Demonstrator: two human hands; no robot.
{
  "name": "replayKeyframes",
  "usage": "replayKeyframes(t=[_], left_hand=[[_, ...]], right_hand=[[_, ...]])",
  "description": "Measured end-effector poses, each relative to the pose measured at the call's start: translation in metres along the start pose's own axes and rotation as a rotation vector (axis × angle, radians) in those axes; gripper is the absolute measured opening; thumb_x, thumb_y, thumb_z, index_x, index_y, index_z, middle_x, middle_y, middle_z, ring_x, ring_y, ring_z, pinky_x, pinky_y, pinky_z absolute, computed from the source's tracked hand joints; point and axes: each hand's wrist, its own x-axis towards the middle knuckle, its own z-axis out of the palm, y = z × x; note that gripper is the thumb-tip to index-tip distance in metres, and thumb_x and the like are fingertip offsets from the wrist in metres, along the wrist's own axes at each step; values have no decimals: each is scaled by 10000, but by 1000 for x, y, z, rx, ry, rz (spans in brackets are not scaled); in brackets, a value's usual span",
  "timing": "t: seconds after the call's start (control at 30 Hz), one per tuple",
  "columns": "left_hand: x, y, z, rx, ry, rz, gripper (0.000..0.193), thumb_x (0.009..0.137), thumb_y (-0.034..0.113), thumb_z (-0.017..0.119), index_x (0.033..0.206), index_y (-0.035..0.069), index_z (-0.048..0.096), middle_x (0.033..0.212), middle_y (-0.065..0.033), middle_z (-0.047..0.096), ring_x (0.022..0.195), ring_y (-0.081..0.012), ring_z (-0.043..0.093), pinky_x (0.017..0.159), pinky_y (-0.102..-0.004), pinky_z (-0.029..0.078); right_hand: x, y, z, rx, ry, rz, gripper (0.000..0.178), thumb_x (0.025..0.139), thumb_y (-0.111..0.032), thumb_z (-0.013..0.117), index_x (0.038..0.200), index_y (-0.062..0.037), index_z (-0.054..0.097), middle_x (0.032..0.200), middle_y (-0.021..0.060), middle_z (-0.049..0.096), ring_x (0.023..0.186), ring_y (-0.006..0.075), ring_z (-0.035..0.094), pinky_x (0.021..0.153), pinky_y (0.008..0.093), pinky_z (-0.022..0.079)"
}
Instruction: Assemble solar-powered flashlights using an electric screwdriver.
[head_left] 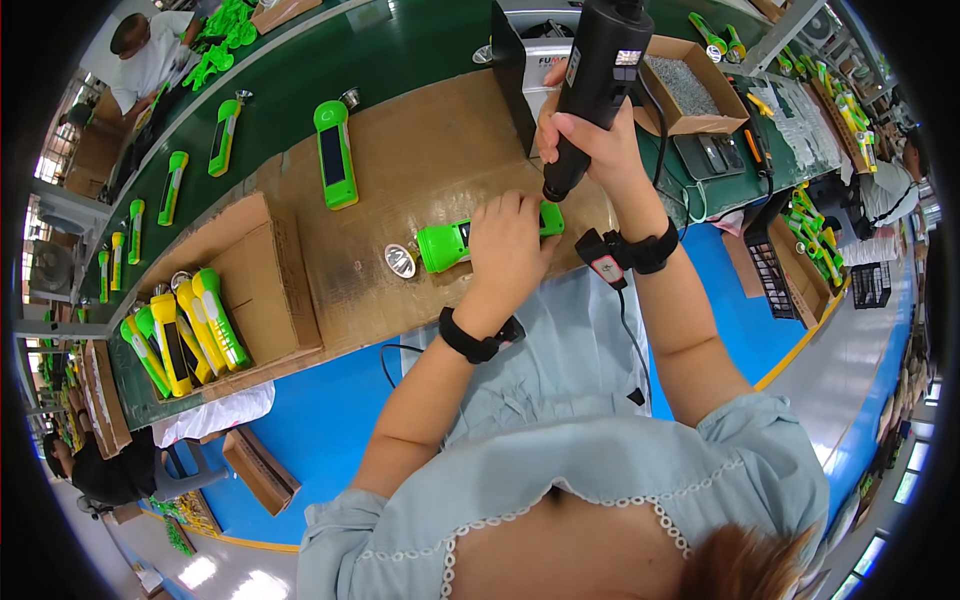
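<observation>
My right hand (600, 135) is wrapped round a black electric screwdriver (597, 85), whose tip points down toward the tail of a green flashlight (440, 247). Whether the tip touches it I cannot tell. That flashlight lies on its side on a brown cardboard sheet (375, 225), with my left hand (505, 245) closed over its middle and hiding much of the body. A shiny round reflector (400, 262) rests beside the flashlight's wide head. Farther left on the cardboard lies another green flashlight (336, 158) with a dark panel.
An open carton (270, 290) at the left holds several green and yellow flashlights. More flashlight bodies (222, 140) lie along the green bench. A box of small screws (683, 85) stands at the back right, near a cable (660, 125). Other people (150, 60) work farther off.
</observation>
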Motion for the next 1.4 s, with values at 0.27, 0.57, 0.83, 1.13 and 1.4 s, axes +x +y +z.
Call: replayKeyframes(t=[0.27, 0.57, 0.83, 1.13, 1.4], left_hand=[[8, 5, -2, 31, -22, -93, 450, 602, 311, 798, 960, 83, 651, 903, -83, 574, 895, -274, 552, 753, -394, 395], [12, 9, -5, 4, -89, -137, 460, 602, 281, 795, 1000, 107, 646, 934, -97, 572, 922, -288, 545, 768, -406, 398], [-9, -13, -45, -188, 137, -10, 509, 652, 237, 776, 1096, 90, 574, 1019, -134, 559, 1035, -326, 508, 885, -409, 385], [-37, -36, -66, 43, -21, -44, 486, 701, 127, 734, 1126, 5, 530, 1105, -175, 507, 1057, -362, 470, 917, -430, 359], [-94, -52, -38, -202, 132, 86, 558, 760, 65, 689, 1239, 27, 407, 1184, -182, 456, 1109, -358, 459, 1016, -489, 323]], right_hand=[[-5, 4, 2, -42, 72, -42, 382, 765, -13, 667, 1116, 14, 517, 691, 65, 605, 540, 131, 581, 516, 263, 462], [-8, -38, -11, -123, 149, -312, 623, 809, -189, 663, 1295, 26, 336, 696, 105, 545, 569, 210, 568, 561, 336, 494], [52, -44, -39, -288, 430, -618, 310, 825, -3, 641, 1075, 21, 458, 719, 141, 602, 584, 221, 608, 552, 328, 512], [61, -30, -47, -310, 386, -403, 233, 832, -37, 651, 979, -17, 471, 684, 84, 588, 544, 172, 586, 503, 280, 481], [24, -38, -24, -243, 326, -268, 277, 850, -45, 619, 1091, -1, 491, 639, 86, 581, 489, 177, 578, 464, 278, 493]])
